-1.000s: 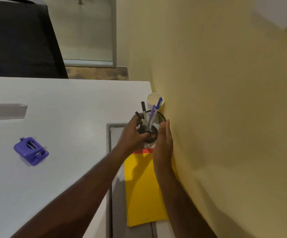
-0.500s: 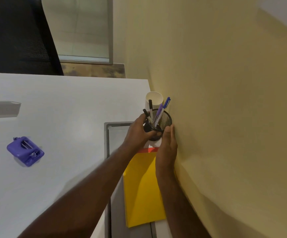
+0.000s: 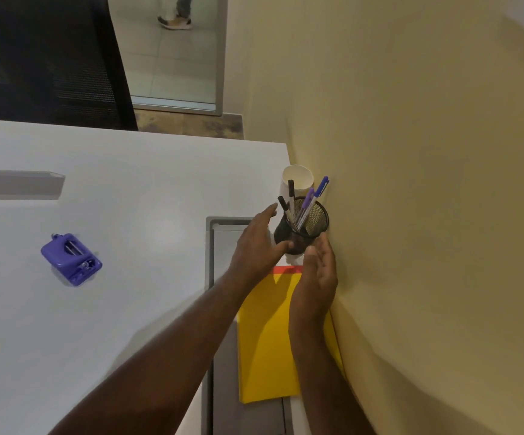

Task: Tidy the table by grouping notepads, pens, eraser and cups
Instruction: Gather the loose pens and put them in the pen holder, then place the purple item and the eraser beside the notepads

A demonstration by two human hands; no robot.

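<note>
Left hand [image 3: 259,243] at frame centre, fingers spread, thumb tip touching the mesh cup's [image 3: 312,219] near base, clamped on nothing. Right hand [image 3: 317,277] just beside it, fingers loosely curved and apart, fingertips at the cup's right base, hard against the wall [image 3: 411,183]. Cup upright right of centre, tight to the wall, holding 4 pens [image 3: 303,208]: 2 dark, 2 purple-capped. White cup [image 3: 297,180] directly behind, contents out of sight. Yellow notepad [image 3: 264,340], red strip at its top, flat below the cups, right edge along the wall, lying partly over a grey panel [image 3: 220,309]. Table [image 3: 122,189]: wide bare white surface across the left half. Purple gadget [image 3: 71,259] alone at centre left, well apart from the group.
</note>
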